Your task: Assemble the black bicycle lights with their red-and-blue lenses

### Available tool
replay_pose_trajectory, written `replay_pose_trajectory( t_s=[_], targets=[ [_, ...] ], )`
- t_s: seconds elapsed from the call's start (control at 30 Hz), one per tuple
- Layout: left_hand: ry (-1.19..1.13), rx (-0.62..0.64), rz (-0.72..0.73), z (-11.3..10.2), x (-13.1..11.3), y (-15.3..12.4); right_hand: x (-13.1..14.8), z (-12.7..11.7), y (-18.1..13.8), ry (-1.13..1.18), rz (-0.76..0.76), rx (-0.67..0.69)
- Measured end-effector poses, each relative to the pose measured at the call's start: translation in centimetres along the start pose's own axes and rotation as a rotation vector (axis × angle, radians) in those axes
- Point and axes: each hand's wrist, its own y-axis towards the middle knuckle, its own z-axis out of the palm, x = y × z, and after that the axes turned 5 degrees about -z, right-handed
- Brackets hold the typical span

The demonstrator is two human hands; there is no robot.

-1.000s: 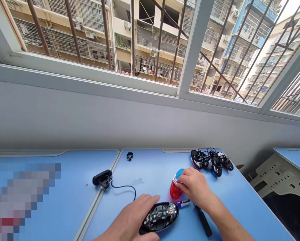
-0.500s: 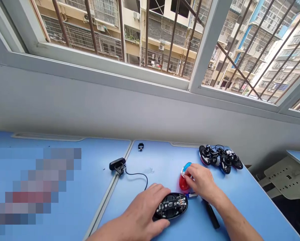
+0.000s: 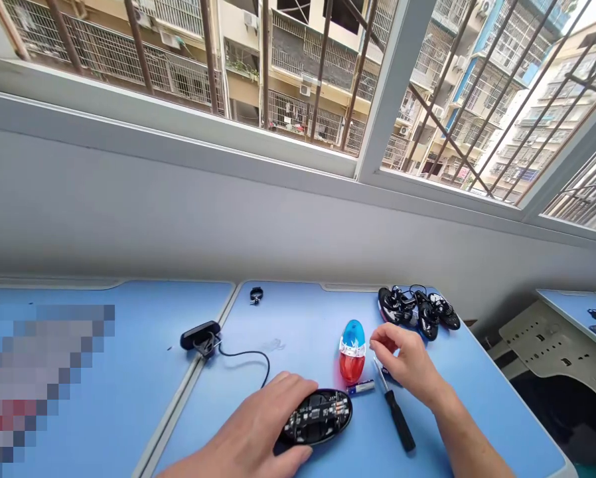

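A black oval light housing (image 3: 318, 417), its circuit board facing up, rests on the blue table with my left hand (image 3: 273, 421) curled around its left end. My right hand (image 3: 402, 362) is just right of the red-and-blue lens cover (image 3: 352, 352), apart from it. Its fingers are loosely bent, and I see nothing in them. Below that hand lies a screwdriver (image 3: 400, 421) with a black handle, its metal shaft pointing up toward the fingertips. A battery (image 3: 360, 388) lies between the cover and the housing; another small dark-blue piece is partly hidden beneath my right hand.
Several black oval lights with clips (image 3: 417, 312) are piled at the back right. A webcam-like black device (image 3: 201, 337) with a cable sits across the table seam. A small black clamp (image 3: 256, 295) is near the back edge. The wall (image 3: 178, 219) and barred windows rise behind.
My right hand has let go of the lens cover and moved off to its right. The cover now lies on the table, and more of the screwdriver shows. The view has shifted right.
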Motion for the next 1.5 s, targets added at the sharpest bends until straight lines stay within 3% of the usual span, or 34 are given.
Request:
replay_pose_trajectory(
  t_s=[0.17, 0.4, 0.5, 0.6, 0.77, 0.9, 0.97, 1.17, 1.33, 1.4, 1.5],
  targets=[
    [0.006, -0.013, -0.011, 0.1, 0.1, 0.0, -0.8, 1.2, 0.2, -0.109, -0.102, -0.067],
    [0.016, -0.011, -0.014, 0.2, 0.2, 0.0, -1.1, 3.5, 0.1, -0.192, -0.184, -0.012],
    [0.018, 0.006, -0.012, 0.2, 0.2, 0.0, -0.9, 2.8, 0.2, -0.199, -0.166, 0.018],
    [0.014, 0.010, 0.004, 0.2, 0.5, 0.1, -0.3, 0.7, 0.0, -0.197, -0.121, 0.068],
    [-0.011, -0.010, 0.032, 0.6, 1.2, 0.1, 1.3, -2.4, -0.8, -0.224, -0.093, 0.294],
    [-0.013, -0.012, 0.014, 0.5, 0.9, 0.0, 2.8, -1.7, -0.6, -0.464, -0.066, 0.629],
    [-0.008, 0.012, -0.008, 0.2, 0.6, 0.0, 3.3, -1.1, -0.4, -0.516, -0.049, 0.693],
    [-0.013, 0.027, -0.040, 0.1, 0.4, 0.0, 3.2, -0.3, -0.3, -0.542, -0.023, 0.697],
    [-0.014, -0.001, -0.075, 0.1, 0.1, 0.0, 2.8, -1.0, -0.5, -0.521, -0.022, 0.679],
    [-0.007, 0.010, -0.079, 0.0, -0.2, 0.1, 2.7, -1.6, -0.6, -0.439, -0.020, 0.625],
    [0.001, 0.028, -0.069, -0.1, -0.4, 0.2, 2.6, -2.1, -0.8, -0.095, -0.002, 0.449]
  ],
)
